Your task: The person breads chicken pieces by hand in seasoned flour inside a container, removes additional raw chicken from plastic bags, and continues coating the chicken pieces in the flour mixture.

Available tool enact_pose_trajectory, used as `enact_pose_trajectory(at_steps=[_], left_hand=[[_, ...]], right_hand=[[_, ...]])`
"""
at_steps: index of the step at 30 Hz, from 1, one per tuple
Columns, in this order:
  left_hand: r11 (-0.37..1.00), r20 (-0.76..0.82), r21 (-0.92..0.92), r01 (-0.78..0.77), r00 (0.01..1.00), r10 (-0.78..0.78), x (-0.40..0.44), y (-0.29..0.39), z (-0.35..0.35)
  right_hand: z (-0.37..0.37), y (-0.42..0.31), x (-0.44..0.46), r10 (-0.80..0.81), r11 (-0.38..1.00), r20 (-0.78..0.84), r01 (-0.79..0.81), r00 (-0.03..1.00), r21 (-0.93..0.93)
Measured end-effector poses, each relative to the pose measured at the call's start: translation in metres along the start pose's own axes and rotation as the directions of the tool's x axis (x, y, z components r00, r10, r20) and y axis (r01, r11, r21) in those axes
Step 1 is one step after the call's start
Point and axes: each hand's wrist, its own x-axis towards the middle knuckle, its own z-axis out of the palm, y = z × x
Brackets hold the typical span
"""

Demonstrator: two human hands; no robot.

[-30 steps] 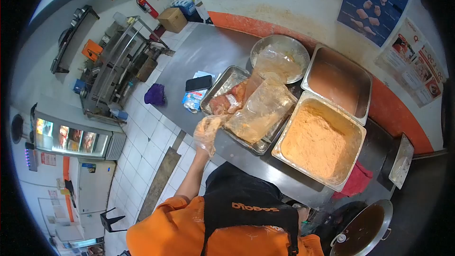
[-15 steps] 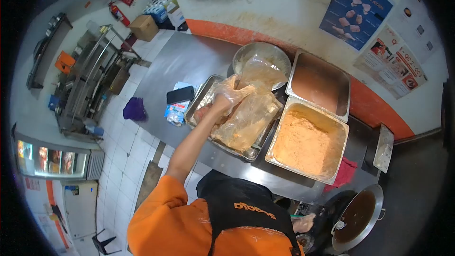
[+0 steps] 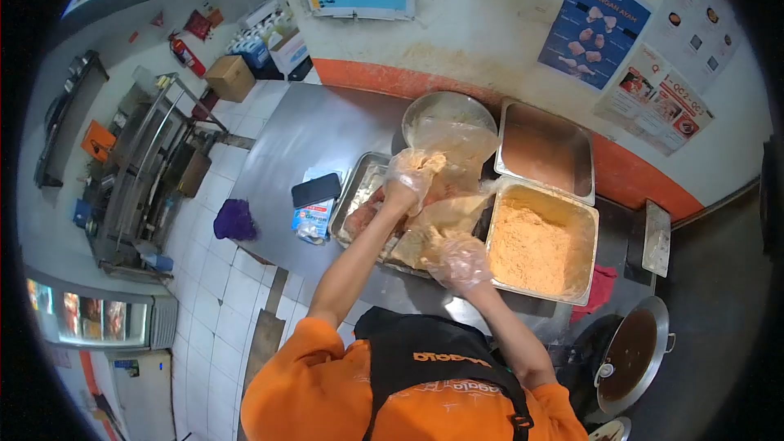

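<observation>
The right hand (image 3: 459, 261) in its clear glove has come up over the tray (image 3: 365, 175), while half a second earlier it was down by the front edge of the metal table (image 3: 273, 143), well apart from the plastic bag (image 3: 451, 216). Now both hands are at this bag — the left near its middle, the right on its lower part — so the handling seems to be two-handed, which probably gives steadier control of it. The fingers of the left hand (image 3: 415, 171) are bent and have orange crumbs on them; whether they grip the bag, one cannot tell. The right fingers lie against the plastic, but their grip is also not clear. The bag lies over the right side of the tray, and its upper end reaches the near rim of the bowl (image 3: 449, 101). Pieces of meat (image 3: 359, 220) rest along the tray's left edge, and beside that edge is a phone (image 3: 316, 190).
</observation>
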Motion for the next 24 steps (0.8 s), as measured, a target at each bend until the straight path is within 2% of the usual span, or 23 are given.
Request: enact_pose_trajectory(at_steps=[1, 3, 4, 5, 6, 9, 10, 12, 13, 14, 15, 16, 18, 20, 21, 23, 24], left_hand=[[0.998, -0.001, 0.035, -0.059, 0.998, 0.059, -0.004, 0.009, -0.008], [0.993, -0.019, -0.102, -0.052, 0.999, 0.051, -0.004, 0.025, -0.026], [0.98, 0.001, -0.197, -0.041, 0.999, 0.042, -0.001, 0.033, -0.036], [0.956, 0.026, -0.291, -0.031, 0.999, 0.04, 0.003, 0.04, -0.045], [0.968, -0.013, -0.105, -0.227, 0.974, 0.227, 0.009, 0.044, -0.054], [0.931, -0.059, -0.317, -0.18, 0.984, 0.17, 0.03, 0.075, -0.073], [0.934, -0.056, -0.174, -0.313, 0.95, 0.308, 0.044, 0.094, -0.085], [0.941, -0.052, -0.125, -0.315, 0.949, 0.31, 0.06, 0.111, -0.095], [0.945, -0.046, -0.101, -0.31, 0.951, 0.307, 0.064, 0.117, -0.096], [0.947, -0.073, -0.216, -0.239, 0.971, 0.228, 0.066, 0.123, -0.094], [0.943, -0.078, -0.213, -0.255, 0.967, 0.244, 0.066, 0.125, -0.091], [0.94, -0.078, -0.212, -0.267, 0.963, 0.256, 0.063, 0.127, -0.088], [0.933, -0.074, -0.21, -0.292, 0.956, 0.282, 0.055, 0.13, -0.078], [0.926, -0.071, -0.206, -0.317, 0.948, 0.309, 0.047, 0.129, -0.063], [0.914, -0.039, -0.112, -0.39, 0.921, 0.388, 0.046, 0.126, -0.058], [0.846, 0.036, 0.075, -0.528, 0.849, 0.527, 0.047, 0.122, -0.054], [0.926, 0.113, -0.028, -0.376, 0.919, 0.377, 0.046, 0.124, -0.054]], right_hand=[[-0.008, -0.009, 0.003, 0.033, 0.999, 0.049, -0.031, 0.998, -0.031], [-0.017, -0.019, 0.006, 0.091, 0.993, 0.141, -0.079, 0.986, -0.091], [0.008, -0.013, 0.005, 0.057, 0.998, -0.01, -0.056, 0.998, 0.042], [0.032, -0.009, 0.008, 0.084, 0.996, 0.025, -0.085, 0.996, 0.036], [0.045, -0.006, 0.014, 0.112, 0.993, 0.059, -0.114, 0.992, 0.027], [0.046, 0.002, 0.019, 0.153, 0.983, 0.121, -0.163, 0.981, 0.083], [0.042, 0.007, 0.021, 0.156, 0.979, 0.13, -0.171, 0.979, 0.112], [0.02, 0.018, 0.01, 0.189, 0.943, -0.147, -0.137, 0.971, 0.304], [-0.028, 0.013, 0.001, 0.2, 0.932, -0.193, -0.125, 0.961, 0.34], [-0.075, 0.007, -0.007, 0.21, 0.921, -0.239, -0.11, 0.948, 0.375], [-0.147, 0.0, -0.008, 0.203, 0.926, -0.199, -0.122, 0.959, 0.356], [-0.165, -0.002, -0.007, 0.162, 0.951, -0.369, -0.045, 0.915, 0.306], [-0.181, -0.001, -0.007, 0.055, 0.985, -0.661, 0.068, 0.748, 0.16], [-0.157, 0.015, -0.003, -0.075, 0.992, -0.674, 0.124, 0.735, 0.025], [-0.146, 0.024, 0.001, -0.144, 0.987, -0.674, 0.154, 0.725, -0.046], [-0.146, 0.036, 0.015, -0.076, 0.994, -0.503, 0.102, 0.861, 0.024], [-0.146, 0.041, 0.021, -0.04, 0.996, -0.412, 0.069, 0.91, 0.056]])
